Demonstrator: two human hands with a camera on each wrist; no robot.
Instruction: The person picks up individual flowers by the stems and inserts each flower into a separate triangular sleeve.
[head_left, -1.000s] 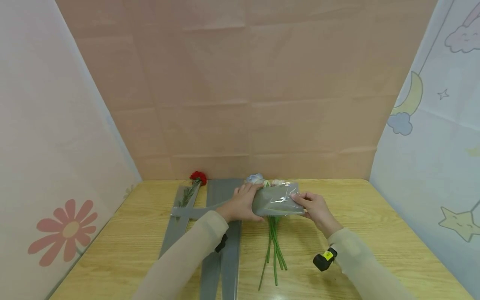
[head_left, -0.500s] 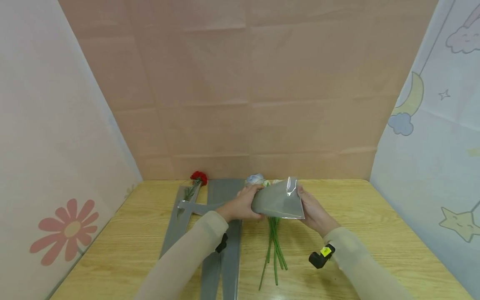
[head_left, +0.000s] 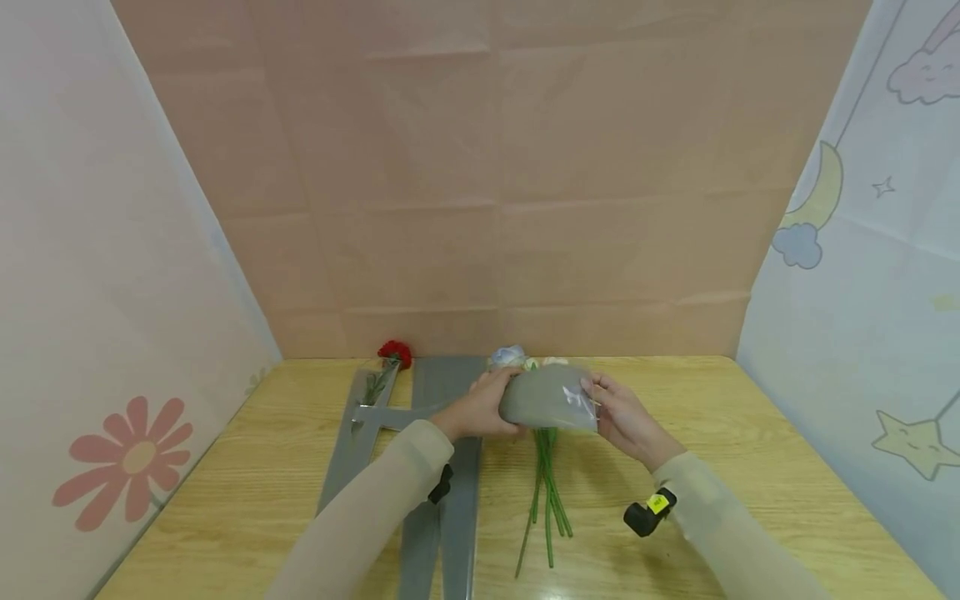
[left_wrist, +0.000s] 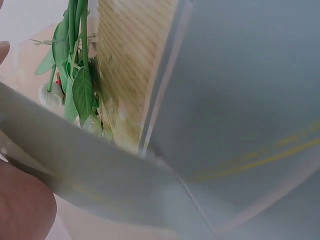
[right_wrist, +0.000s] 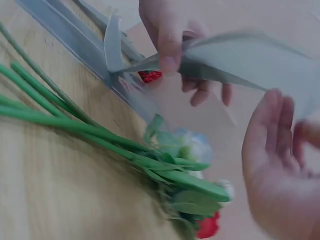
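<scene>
No text is legible, even on the grey film (head_left: 536, 400) or yellow label (head_left: 657, 503).

Table (head_left: 772, 450) has room rightward; stems (head_left: 546, 458) obstruct beneath grey sheet (head_left: 542, 398)

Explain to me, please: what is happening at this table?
A person's left hand and right hand hold up a curved grey sheet, one at each end. Below it, a bunch of flowers lies unwrapped on the wooden table. A red flower lies farther left, by more grey strips.
</scene>
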